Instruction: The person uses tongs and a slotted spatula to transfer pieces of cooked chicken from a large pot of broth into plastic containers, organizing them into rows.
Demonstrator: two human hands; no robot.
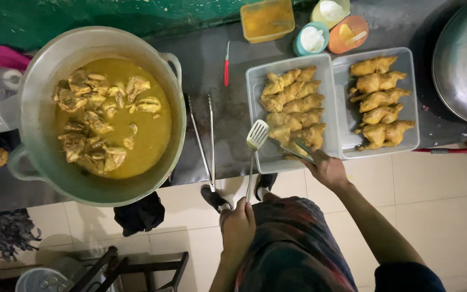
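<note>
- What the right hand (328, 168) clasps is hard to make out; it looks like a pair of metal tongs (302, 151) whose tips reach the nearest chicken pieces (293, 111) in the left tray (255, 81); the near edge of that tray is partly covered by the hand and the tool.
- The big pot (33, 113) is the landmark; its left handle and the clutter left of it are cut off or dim; a large metal lid or basin (463, 59) far right of the pot is cut by the frame.
- The dark tabletop (212, 65) carries the pot with chicken in yellow broth; just right of the pot lie spare tongs (205, 140) and a red-handled knife (226, 65); further right the two pale trays sit side by side, the right tray (412, 86) holding more yellow chicken; beyond them stand small lidded tubs (312, 39); a green wall runs behind; the floor (444, 205) is pale tile.
- The left hand (238, 227) is low, right of the pot, its grip closed around the handle of a slotted spatula (257, 134), blade raised over the left tray's near corner.
- The right arm stretches forward, grip closed on the tongs.
</note>
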